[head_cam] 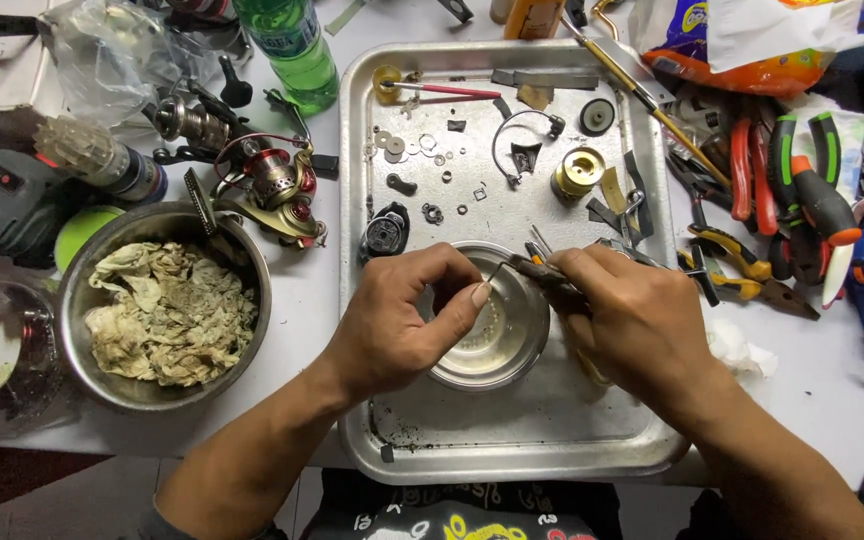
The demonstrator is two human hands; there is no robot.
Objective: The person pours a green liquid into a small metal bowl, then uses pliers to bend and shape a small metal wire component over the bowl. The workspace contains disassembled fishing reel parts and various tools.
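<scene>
Both my hands meet over a small round metal dish [497,345] of clear liquid, which stands on a metal tray [512,440]. My left hand [402,320] pinches a tiny part at its fingertips, just above the dish's left rim. My right hand [627,315] grips a thin dark-handled tool [537,268] whose fine tip points toward the pinched part. The part itself is too small to make out.
On the tray's far half lie several small washers, a gold spool [579,170], a bail wire [524,135] and a black part [386,232]. A steel bowl of dirty rags [167,310] and fishing reels [277,185] sit left. Pliers [752,185] and screwdrivers crowd the right. A green bottle [297,45] stands behind.
</scene>
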